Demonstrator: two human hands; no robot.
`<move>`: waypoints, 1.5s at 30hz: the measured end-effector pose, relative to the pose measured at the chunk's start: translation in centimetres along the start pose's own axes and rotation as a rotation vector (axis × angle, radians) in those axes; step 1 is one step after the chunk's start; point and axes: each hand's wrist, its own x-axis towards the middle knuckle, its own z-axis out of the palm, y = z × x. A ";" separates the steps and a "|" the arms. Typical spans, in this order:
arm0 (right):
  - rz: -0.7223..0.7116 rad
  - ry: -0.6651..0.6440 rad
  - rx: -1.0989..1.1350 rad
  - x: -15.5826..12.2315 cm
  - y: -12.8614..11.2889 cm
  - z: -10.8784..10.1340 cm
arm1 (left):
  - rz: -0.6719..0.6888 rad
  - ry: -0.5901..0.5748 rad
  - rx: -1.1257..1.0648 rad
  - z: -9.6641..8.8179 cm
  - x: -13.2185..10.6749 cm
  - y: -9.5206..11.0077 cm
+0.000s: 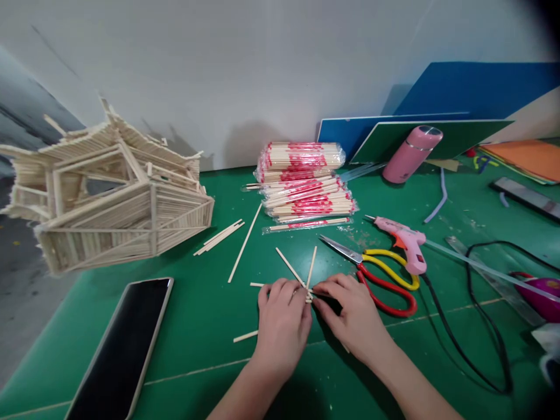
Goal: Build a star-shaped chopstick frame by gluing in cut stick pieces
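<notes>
Several pale wooden chopsticks cross in a star shape at the middle of the table, one chopstick (290, 265) pointing back left and another chopstick (311, 265) pointing back. My left hand (282, 321) lies over the left side of the star, fingers bent and pressed on the chopsticks near the crossing. From the right, my right hand (356, 312) pinches a chopstick by the same crossing, thumb and forefinger close together. Both hands hide much of the sticks; ends show left of my left hand and below my right. Scissors (385, 274) with red and yellow handles lie just beyond my right hand.
A stick-built house model (109, 216) stands at left, above a phone (125, 344). Wrapped chopstick packs (306, 186) are piled behind loose sticks (221, 236). A pink glue gun (405, 242) with its black cord (455, 350) and a pink bottle (411, 154) are at right.
</notes>
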 end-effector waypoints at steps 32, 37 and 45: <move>0.104 -0.079 -0.016 0.6 -0.7 0.0 | 0.029 0.024 0.030 -0.2 0.0 0.3; 0.104 -0.087 -0.013 0.7 -0.8 -0.2 | 0.021 0.012 0.034 -0.2 0.0 0.3; 0.092 -0.078 -0.008 0.8 -0.7 -0.2 | -0.002 0.000 0.031 -0.4 0.0 0.5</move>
